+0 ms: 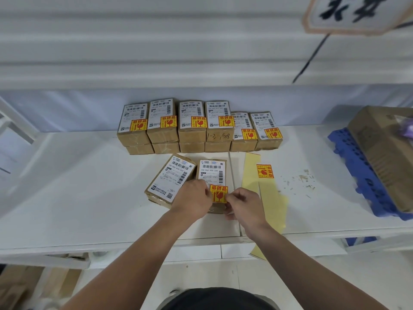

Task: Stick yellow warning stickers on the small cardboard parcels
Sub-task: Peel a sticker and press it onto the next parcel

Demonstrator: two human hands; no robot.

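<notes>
**Sticker going down on the near parcel**

On the white shelf (78,186), a back row of parcels (192,130) already carries stickers. Nearer, one parcel (212,171) is getting its sticker (218,193), low on the label. The left hand (192,198) and right hand (243,204) each pinch an edge with curled fingers. The next move is probably to press it flat, then peel the spare sticker (264,171) off the backing strip (250,175) for the bare parcel (169,177) just to the left.
</notes>
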